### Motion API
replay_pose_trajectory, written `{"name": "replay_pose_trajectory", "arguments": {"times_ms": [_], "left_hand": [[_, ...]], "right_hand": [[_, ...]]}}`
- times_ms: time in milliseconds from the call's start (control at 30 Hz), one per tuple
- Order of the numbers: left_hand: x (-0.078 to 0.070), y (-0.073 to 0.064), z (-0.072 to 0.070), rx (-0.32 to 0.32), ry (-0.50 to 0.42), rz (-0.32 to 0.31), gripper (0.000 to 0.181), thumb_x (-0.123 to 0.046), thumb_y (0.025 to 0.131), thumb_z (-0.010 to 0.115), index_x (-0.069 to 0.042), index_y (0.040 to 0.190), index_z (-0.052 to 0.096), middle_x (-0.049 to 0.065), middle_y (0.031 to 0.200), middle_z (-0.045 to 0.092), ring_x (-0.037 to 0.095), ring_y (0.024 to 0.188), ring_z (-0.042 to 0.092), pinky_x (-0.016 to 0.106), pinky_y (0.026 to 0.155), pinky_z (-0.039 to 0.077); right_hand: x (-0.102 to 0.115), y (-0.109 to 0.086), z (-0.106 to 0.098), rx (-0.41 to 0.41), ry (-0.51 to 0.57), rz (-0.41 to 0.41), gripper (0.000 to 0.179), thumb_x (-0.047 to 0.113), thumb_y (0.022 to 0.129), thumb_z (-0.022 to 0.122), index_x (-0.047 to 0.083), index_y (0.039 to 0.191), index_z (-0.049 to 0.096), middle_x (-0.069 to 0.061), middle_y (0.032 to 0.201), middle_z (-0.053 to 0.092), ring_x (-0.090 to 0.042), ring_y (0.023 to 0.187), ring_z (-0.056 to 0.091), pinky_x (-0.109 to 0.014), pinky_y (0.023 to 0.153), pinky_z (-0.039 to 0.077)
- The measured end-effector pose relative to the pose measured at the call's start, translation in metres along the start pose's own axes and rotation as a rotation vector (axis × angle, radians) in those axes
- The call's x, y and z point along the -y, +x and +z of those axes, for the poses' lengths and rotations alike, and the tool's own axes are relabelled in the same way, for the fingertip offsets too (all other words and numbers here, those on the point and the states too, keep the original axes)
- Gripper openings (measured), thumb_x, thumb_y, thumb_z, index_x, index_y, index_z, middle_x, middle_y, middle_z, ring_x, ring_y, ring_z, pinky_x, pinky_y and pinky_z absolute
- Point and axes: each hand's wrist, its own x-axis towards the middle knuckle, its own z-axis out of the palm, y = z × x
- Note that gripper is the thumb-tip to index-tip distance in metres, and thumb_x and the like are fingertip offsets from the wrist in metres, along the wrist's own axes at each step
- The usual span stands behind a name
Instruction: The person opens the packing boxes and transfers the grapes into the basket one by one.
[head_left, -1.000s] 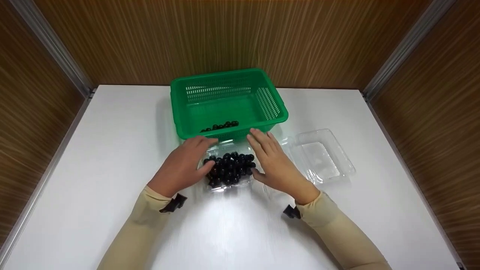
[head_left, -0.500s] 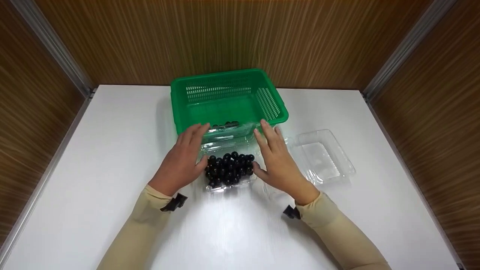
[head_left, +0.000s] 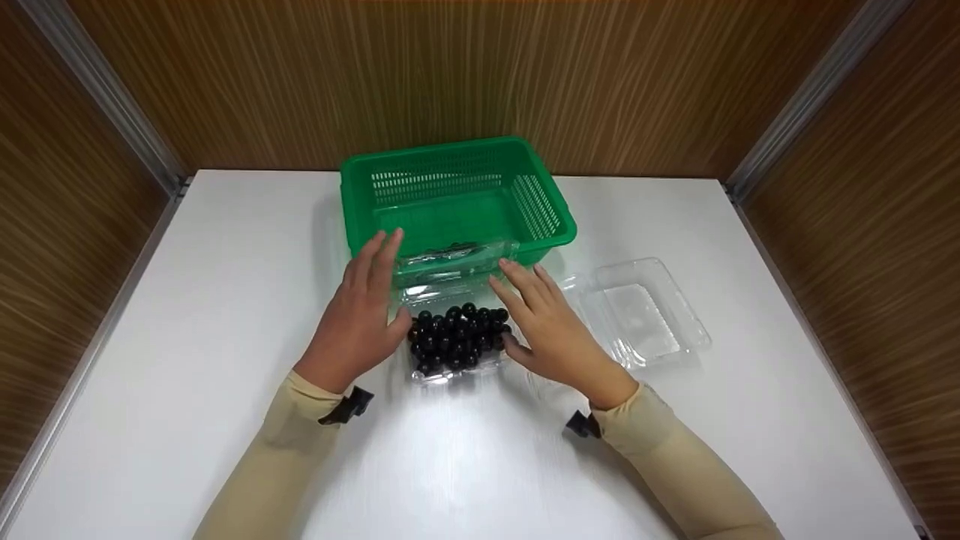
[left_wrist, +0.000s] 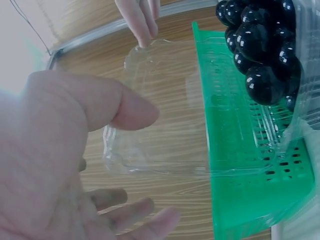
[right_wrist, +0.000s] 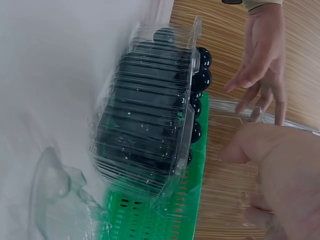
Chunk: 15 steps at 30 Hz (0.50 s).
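A hinged clear plastic box (head_left: 431, 379) heaped with dark round grapes (head_left: 457, 341) stands on the table between both hands. Its lid (head_left: 457, 268) is raised at the back, in front of the green basket. My left hand (head_left: 352, 322) is beside the box's left side, fingers extended and thumb apart from them; the left wrist view shows nothing in its grasp. On the other side is my right hand (head_left: 551, 330), its fingers fairly straight. In the left wrist view, right-hand fingertips (left_wrist: 144, 36) meet the lid's corner. Grapes rise above the box's rim in the right wrist view.
Behind the box stands a green slotted basket (head_left: 450, 161), with some dark grapes partly seen through the lid. A second clear container (head_left: 637, 322) lies on the white table (head_left: 247, 300) at right. Wood-grain panels (head_left: 450, 75) enclose the back and sides.
The lid has come up from low behind the grapes to stand before the basket. My left fingers have stretched upward; my right hand rose, then came back down and leftward.
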Motion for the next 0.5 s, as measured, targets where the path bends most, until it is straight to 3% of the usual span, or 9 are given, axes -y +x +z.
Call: {"name": "replay_pose_trajectory", "arguments": {"times_ms": [133, 200, 267, 333, 433, 500], "left_hand": [[-0.008, -0.001, -0.007, -0.114, 0.012, 0.056, 0.065, -0.007, 0.090, 0.068, -0.006, 0.146, 0.036, 0.016, 0.135, 0.045, 0.032, 0.122, 0.046, 0.045, 0.094, 0.050], [-0.011, -0.003, -0.009, -0.122, 0.014, 0.076, 0.048, -0.008, 0.089, 0.069, -0.004, 0.132, 0.047, 0.013, 0.120, 0.051, 0.030, 0.110, 0.049, 0.041, 0.086, 0.051], [-0.015, -0.004, -0.011, -0.068, 0.022, 0.094, 0.038, -0.011, 0.090, 0.069, -0.004, 0.123, 0.053, 0.010, 0.113, 0.056, 0.027, 0.104, 0.052, 0.038, 0.082, 0.052], [-0.018, -0.006, -0.011, 0.037, 0.032, 0.105, 0.037, -0.018, 0.091, 0.071, -0.005, 0.123, 0.058, 0.008, 0.114, 0.060, 0.024, 0.105, 0.055, 0.037, 0.081, 0.055], [-0.019, -0.008, -0.006, 0.205, 0.061, 0.110, 0.052, -0.030, 0.090, 0.077, -0.007, 0.132, 0.060, 0.008, 0.125, 0.061, 0.025, 0.115, 0.058, 0.040, 0.089, 0.057], [-0.019, -0.009, -0.001, 0.283, 0.073, 0.102, 0.065, -0.038, 0.086, 0.081, -0.006, 0.138, 0.058, 0.009, 0.131, 0.060, 0.028, 0.122, 0.056, 0.043, 0.095, 0.056]], "right_hand": [[0.002, 0.002, -0.001, 0.004, 0.006, -0.013, 0.073, 0.013, 0.086, 0.079, 0.003, 0.150, 0.046, -0.021, 0.159, 0.038, -0.035, 0.148, 0.036, -0.056, 0.123, 0.024], [0.004, 0.003, -0.002, 0.005, 0.022, -0.027, 0.063, 0.013, 0.087, 0.077, 0.004, 0.144, 0.051, -0.020, 0.156, 0.043, -0.035, 0.143, 0.042, -0.054, 0.122, 0.029], [0.006, 0.004, -0.003, 0.012, 0.039, -0.043, 0.053, 0.013, 0.088, 0.076, 0.005, 0.137, 0.057, -0.018, 0.150, 0.050, -0.035, 0.137, 0.048, -0.052, 0.119, 0.034], [0.008, 0.005, -0.004, 0.026, 0.055, -0.049, 0.045, 0.013, 0.089, 0.075, 0.006, 0.131, 0.062, -0.016, 0.143, 0.056, -0.034, 0.130, 0.054, -0.050, 0.114, 0.040], [0.013, 0.007, -0.005, 0.057, 0.061, -0.044, 0.035, 0.012, 0.089, 0.075, 0.008, 0.123, 0.067, -0.010, 0.127, 0.065, -0.030, 0.117, 0.060, -0.045, 0.103, 0.047], [0.015, 0.008, -0.006, 0.078, 0.049, -0.032, 0.029, 0.011, 0.089, 0.076, 0.008, 0.117, 0.070, -0.007, 0.114, 0.067, -0.027, 0.105, 0.061, -0.042, 0.092, 0.049]]}}
